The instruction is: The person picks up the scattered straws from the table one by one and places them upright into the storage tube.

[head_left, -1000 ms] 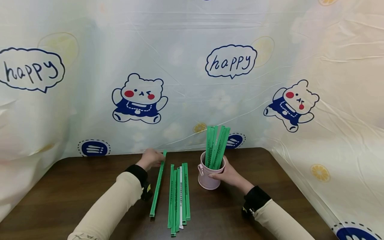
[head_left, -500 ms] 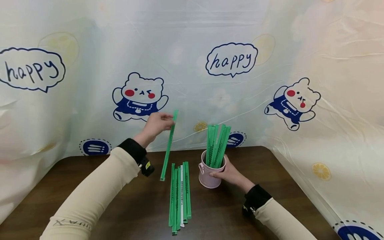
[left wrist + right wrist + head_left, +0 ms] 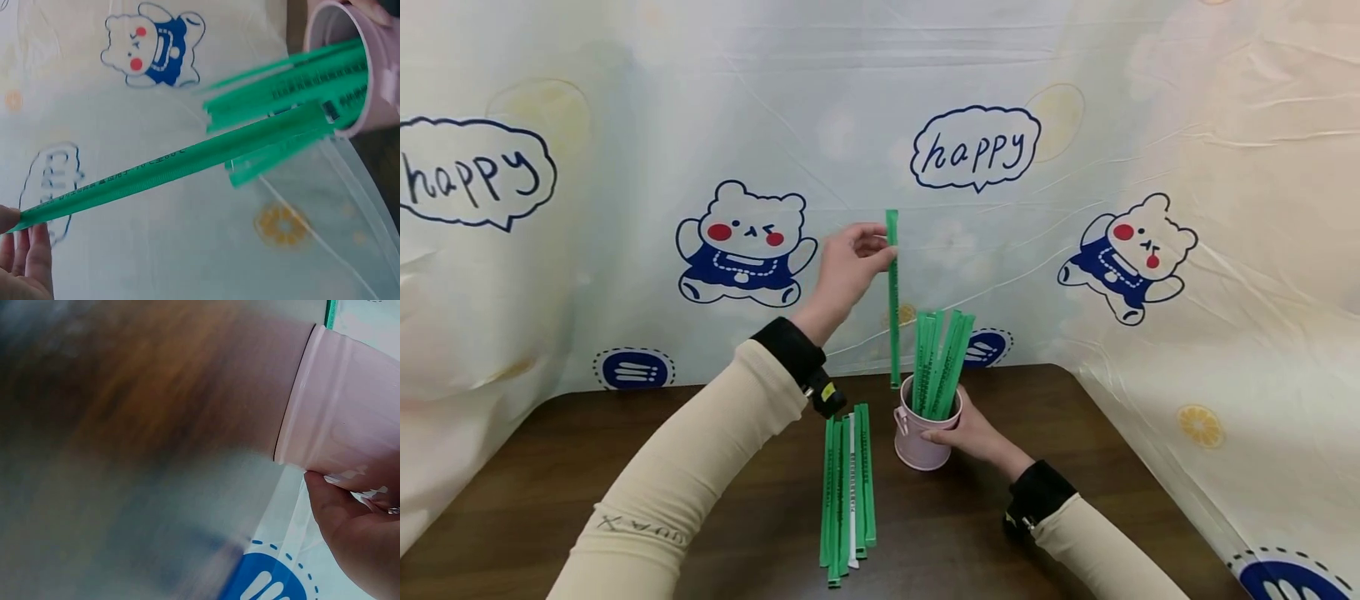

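My left hand (image 3: pixel 850 262) is raised above the table's back edge and pinches a green wrapped straw (image 3: pixel 893 312) near its top end between thumb and fingers. The straw hangs almost upright, its lower end close to the left rim of a small pink bucket (image 3: pixel 921 448). In the left wrist view, that straw (image 3: pixel 175 159) slants toward the bucket's mouth and overlaps the straws there. Several green wrapped straws (image 3: pixel 934 367) stand in the bucket, leaning apart. My right hand (image 3: pixel 976 435) grips the bucket's right side, thumb (image 3: pixel 328 500) along its wall.
Several more green wrapped straws (image 3: pixel 838 500) and one white wrapped straw (image 3: pixel 853 492) lie side by side on the dark wooden table (image 3: pixel 745 517), left of the bucket. Behind the table hangs a printed curtain (image 3: pixel 865 100) with bears and "happy" bubbles.
My left hand has lifted the green wrapped straw off the table and carried it up and right, turning it upright beside the bucket. My right hand has stayed on the bucket.
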The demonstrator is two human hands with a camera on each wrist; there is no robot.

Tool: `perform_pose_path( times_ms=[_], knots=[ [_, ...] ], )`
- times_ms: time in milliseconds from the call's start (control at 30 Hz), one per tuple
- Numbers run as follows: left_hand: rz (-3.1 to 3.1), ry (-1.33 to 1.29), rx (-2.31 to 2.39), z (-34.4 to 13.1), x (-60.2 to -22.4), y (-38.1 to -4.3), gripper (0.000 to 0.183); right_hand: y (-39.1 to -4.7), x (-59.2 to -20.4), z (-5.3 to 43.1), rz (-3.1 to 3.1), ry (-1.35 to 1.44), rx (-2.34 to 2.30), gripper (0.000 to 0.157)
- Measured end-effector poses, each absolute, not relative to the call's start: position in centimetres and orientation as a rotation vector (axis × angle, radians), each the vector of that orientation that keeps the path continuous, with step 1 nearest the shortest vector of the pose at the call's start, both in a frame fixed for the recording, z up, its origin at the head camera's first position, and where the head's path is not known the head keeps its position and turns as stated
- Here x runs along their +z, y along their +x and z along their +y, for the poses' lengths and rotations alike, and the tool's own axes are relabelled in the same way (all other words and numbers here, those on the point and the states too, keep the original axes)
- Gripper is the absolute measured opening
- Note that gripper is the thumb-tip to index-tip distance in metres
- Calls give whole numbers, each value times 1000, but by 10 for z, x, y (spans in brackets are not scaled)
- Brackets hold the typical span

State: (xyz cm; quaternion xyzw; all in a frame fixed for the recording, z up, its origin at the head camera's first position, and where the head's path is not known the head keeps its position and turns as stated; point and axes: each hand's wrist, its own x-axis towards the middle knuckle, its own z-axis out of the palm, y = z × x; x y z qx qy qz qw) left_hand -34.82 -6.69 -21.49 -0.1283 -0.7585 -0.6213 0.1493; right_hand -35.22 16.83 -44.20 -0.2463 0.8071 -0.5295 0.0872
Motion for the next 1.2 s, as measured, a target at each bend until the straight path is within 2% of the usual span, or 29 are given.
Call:
perform_pose_path(
  times_ms=[200,767,1200],
  knots=[
    [-2216,-471,-1712,-38,-229,-351,36,-353,-444,167,2405,-759,-1607,97],
    [-2409,-513,-1647,-22,-332,-366,33,-353,-444,168,2424,-734,-1596,99],
    [-2480,-505,-1637,-15,-353,-375,39,-352,-443,167,2409,-763,-1605,102]
  ],
)
